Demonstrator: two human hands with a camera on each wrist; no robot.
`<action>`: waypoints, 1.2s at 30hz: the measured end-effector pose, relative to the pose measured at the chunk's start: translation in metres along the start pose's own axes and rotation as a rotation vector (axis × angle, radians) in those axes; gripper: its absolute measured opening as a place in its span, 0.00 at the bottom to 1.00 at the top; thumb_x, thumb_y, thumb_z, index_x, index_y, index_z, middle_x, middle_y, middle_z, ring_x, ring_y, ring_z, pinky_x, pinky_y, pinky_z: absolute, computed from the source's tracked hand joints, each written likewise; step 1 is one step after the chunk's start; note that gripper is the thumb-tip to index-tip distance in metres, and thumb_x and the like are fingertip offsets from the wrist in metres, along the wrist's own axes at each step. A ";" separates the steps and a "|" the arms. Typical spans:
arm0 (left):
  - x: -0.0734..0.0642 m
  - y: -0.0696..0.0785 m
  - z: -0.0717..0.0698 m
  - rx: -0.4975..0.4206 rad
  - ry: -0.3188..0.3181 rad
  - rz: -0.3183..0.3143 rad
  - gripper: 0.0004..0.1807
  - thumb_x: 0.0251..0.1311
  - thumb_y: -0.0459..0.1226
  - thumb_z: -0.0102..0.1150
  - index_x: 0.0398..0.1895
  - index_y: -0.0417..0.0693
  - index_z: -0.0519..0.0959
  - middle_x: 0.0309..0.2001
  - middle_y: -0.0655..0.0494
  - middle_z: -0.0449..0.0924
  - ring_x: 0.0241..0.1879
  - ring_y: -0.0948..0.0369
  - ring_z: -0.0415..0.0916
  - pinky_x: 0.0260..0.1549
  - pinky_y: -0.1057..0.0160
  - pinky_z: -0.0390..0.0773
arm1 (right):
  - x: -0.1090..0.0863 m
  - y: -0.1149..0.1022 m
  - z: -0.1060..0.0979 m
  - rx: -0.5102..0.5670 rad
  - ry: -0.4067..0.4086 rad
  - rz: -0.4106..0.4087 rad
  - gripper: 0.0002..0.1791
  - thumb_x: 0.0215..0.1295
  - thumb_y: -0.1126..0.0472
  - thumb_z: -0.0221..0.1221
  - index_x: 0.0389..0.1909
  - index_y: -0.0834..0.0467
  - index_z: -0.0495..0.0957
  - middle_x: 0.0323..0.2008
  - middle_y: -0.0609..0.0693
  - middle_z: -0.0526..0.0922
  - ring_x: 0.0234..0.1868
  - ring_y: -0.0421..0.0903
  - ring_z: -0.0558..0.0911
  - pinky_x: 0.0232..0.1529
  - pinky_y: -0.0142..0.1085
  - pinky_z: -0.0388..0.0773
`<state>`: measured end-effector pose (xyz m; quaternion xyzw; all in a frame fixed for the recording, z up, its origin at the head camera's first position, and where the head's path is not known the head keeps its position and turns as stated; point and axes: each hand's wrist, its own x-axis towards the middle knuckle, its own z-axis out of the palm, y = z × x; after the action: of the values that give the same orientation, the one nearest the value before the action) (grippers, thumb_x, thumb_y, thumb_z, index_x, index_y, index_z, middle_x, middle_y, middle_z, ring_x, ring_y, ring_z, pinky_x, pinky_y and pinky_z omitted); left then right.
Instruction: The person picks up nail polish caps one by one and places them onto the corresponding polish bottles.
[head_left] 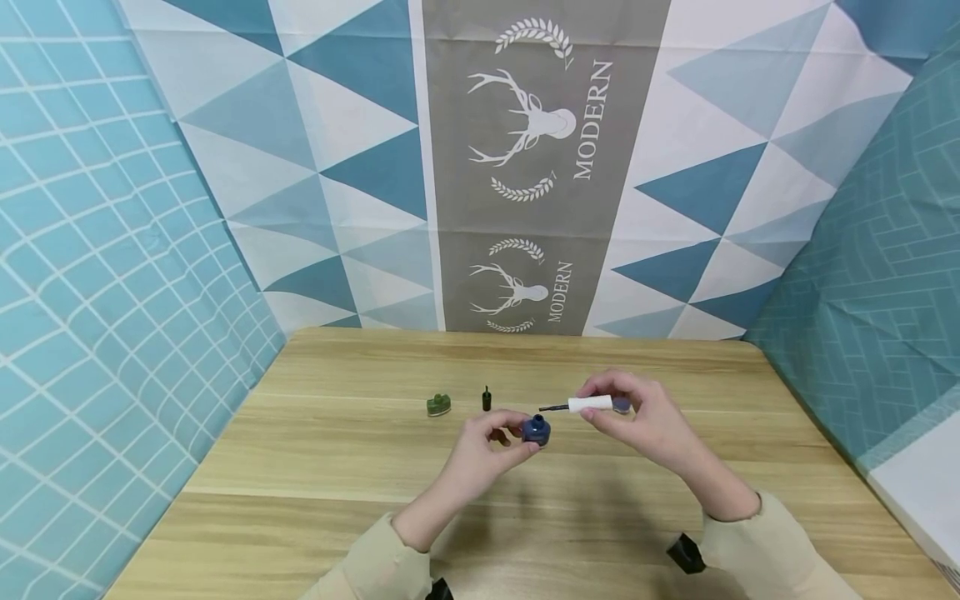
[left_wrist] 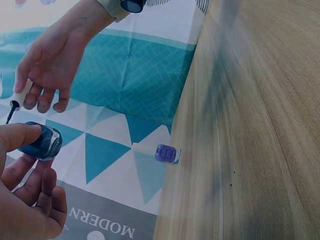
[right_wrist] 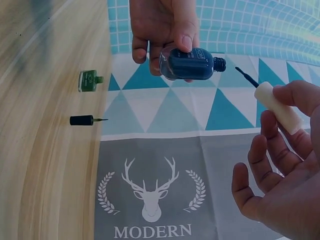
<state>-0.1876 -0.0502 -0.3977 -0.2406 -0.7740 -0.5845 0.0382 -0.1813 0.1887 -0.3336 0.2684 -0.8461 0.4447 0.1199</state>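
My left hand holds a dark blue nail polish bottle between thumb and fingers, its threaded neck uncapped. In my right hand, thumb and fingers pinch the white cap of a nail polish brush. The dark-coated brush points at the bottle's mouth, a short gap apart from it in the right wrist view. On the table behind the left hand stand an uncapped green nail polish bottle and a black brush cap with its brush pointing up.
A purple nail polish bottle is on the wooden table, partly behind the right hand in the head view. Patterned cloth hangs at the table's back edge, with blue tiled sheets on the left and teal ones on the right.
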 end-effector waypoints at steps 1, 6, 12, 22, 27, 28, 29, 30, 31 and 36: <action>0.000 0.000 0.000 0.002 -0.002 -0.002 0.14 0.50 0.36 0.69 0.42 0.48 0.82 0.37 0.57 0.83 0.39 0.53 0.76 0.37 0.66 0.76 | 0.000 -0.001 0.000 -0.002 -0.001 -0.001 0.09 0.58 0.63 0.64 0.38 0.48 0.79 0.37 0.42 0.81 0.33 0.40 0.75 0.34 0.33 0.72; 0.000 0.001 -0.001 0.003 -0.007 -0.003 0.14 0.50 0.36 0.69 0.42 0.48 0.83 0.36 0.58 0.82 0.39 0.53 0.76 0.36 0.66 0.76 | 0.000 -0.002 -0.001 -0.006 -0.016 -0.010 0.09 0.58 0.62 0.64 0.39 0.47 0.79 0.38 0.42 0.81 0.35 0.40 0.75 0.36 0.34 0.72; -0.001 0.002 0.000 -0.002 -0.001 -0.002 0.14 0.50 0.36 0.69 0.42 0.49 0.83 0.35 0.58 0.82 0.38 0.54 0.76 0.36 0.66 0.76 | -0.001 -0.002 0.000 -0.021 -0.024 -0.021 0.10 0.59 0.62 0.64 0.40 0.47 0.79 0.38 0.41 0.82 0.37 0.40 0.77 0.39 0.35 0.75; 0.000 0.006 0.001 0.021 0.000 -0.030 0.15 0.49 0.33 0.70 0.42 0.48 0.83 0.37 0.57 0.83 0.39 0.54 0.75 0.37 0.59 0.77 | 0.001 -0.002 -0.001 -0.053 -0.033 -0.019 0.10 0.58 0.61 0.64 0.40 0.45 0.79 0.38 0.39 0.82 0.37 0.41 0.76 0.38 0.36 0.73; -0.002 0.029 -0.003 0.016 -0.017 -0.029 0.15 0.50 0.29 0.68 0.43 0.41 0.82 0.38 0.50 0.83 0.40 0.48 0.75 0.37 0.61 0.76 | 0.002 -0.003 -0.002 -0.058 -0.038 -0.023 0.10 0.58 0.61 0.65 0.40 0.47 0.80 0.38 0.39 0.81 0.37 0.42 0.76 0.38 0.36 0.72; -0.003 0.034 -0.004 0.016 -0.021 -0.027 0.15 0.50 0.29 0.67 0.43 0.40 0.82 0.38 0.49 0.83 0.40 0.47 0.75 0.37 0.62 0.76 | 0.002 -0.004 -0.002 -0.058 -0.040 -0.024 0.09 0.58 0.61 0.65 0.40 0.47 0.80 0.38 0.39 0.81 0.37 0.42 0.76 0.38 0.36 0.73; -0.003 0.038 -0.005 0.019 -0.025 -0.021 0.15 0.50 0.29 0.67 0.43 0.40 0.82 0.38 0.49 0.83 0.40 0.47 0.75 0.36 0.63 0.75 | 0.003 -0.004 -0.002 -0.059 -0.043 -0.026 0.09 0.58 0.61 0.65 0.40 0.48 0.80 0.38 0.39 0.81 0.37 0.41 0.76 0.38 0.36 0.73; -0.004 0.041 -0.006 0.021 -0.028 -0.018 0.14 0.50 0.29 0.67 0.43 0.40 0.82 0.38 0.49 0.83 0.39 0.49 0.75 0.36 0.64 0.75 | 0.003 -0.004 -0.002 -0.060 -0.046 -0.026 0.09 0.58 0.61 0.65 0.40 0.49 0.80 0.38 0.40 0.81 0.37 0.41 0.76 0.39 0.36 0.73; -0.004 0.042 -0.006 0.026 -0.032 -0.020 0.14 0.50 0.29 0.67 0.43 0.41 0.83 0.38 0.50 0.83 0.39 0.50 0.75 0.36 0.64 0.75 | 0.003 -0.004 -0.002 -0.060 -0.049 -0.029 0.09 0.58 0.61 0.65 0.40 0.49 0.80 0.38 0.40 0.81 0.37 0.41 0.76 0.39 0.36 0.73; -0.005 0.043 -0.006 0.044 -0.045 -0.023 0.14 0.50 0.30 0.67 0.43 0.43 0.83 0.38 0.53 0.83 0.36 0.64 0.72 0.36 0.65 0.74 | 0.002 -0.003 -0.001 -0.067 -0.058 -0.039 0.10 0.58 0.61 0.65 0.40 0.49 0.80 0.38 0.39 0.81 0.37 0.42 0.76 0.38 0.35 0.73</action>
<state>-0.1667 -0.0491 -0.3597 -0.2439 -0.7900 -0.5621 0.0196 -0.1815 0.1868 -0.3299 0.2934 -0.8582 0.4059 0.1126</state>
